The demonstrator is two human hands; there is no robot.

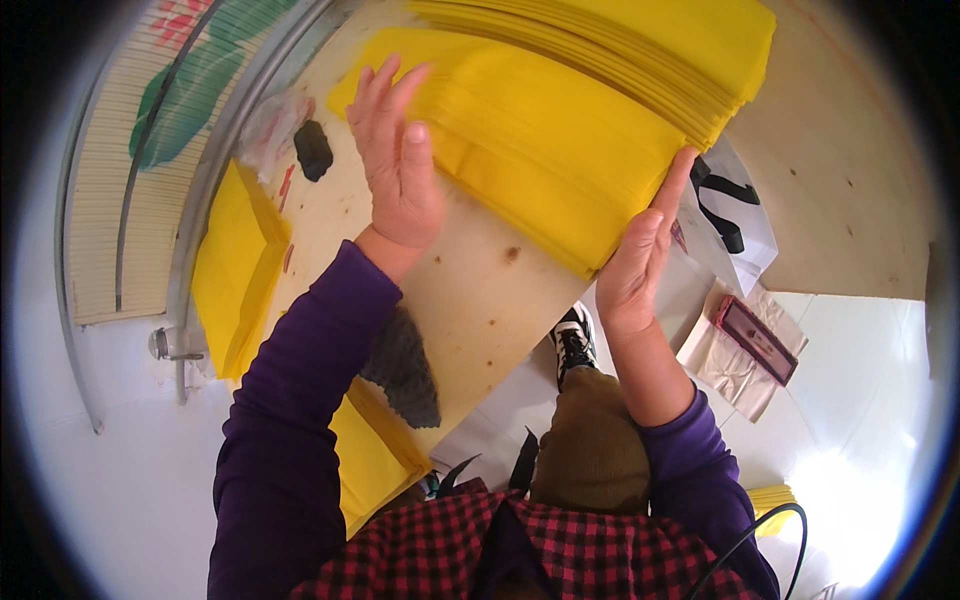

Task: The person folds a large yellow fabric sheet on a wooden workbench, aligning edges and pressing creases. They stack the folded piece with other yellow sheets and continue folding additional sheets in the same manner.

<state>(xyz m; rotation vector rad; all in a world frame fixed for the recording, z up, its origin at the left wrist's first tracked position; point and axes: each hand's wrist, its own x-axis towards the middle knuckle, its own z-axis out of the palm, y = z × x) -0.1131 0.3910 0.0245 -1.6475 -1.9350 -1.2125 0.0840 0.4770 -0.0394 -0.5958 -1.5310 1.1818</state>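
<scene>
A stack of yellow folded sheets, fabric-like in look (545, 135), lies on a pale wooden board (480, 290). Against the stack's right end rests my right hand (640, 250), fingers stretched out along the edge and holding nothing. My left hand (395, 165) is raised at the stack's left end, its fingers spread and slightly blurred; whether it touches the sheets I cannot tell. Behind this stack, a second, thicker pile of yellow sheets (640, 50) fans out in layers.
On the board lie a small black object (313, 150) and a dark grey cloth (405, 370). More yellow sheets (235, 270) hang over the left edge. Right of the board, a white sheet with black straps (730, 215) and a framed reddish box (757, 340) lie lower down.
</scene>
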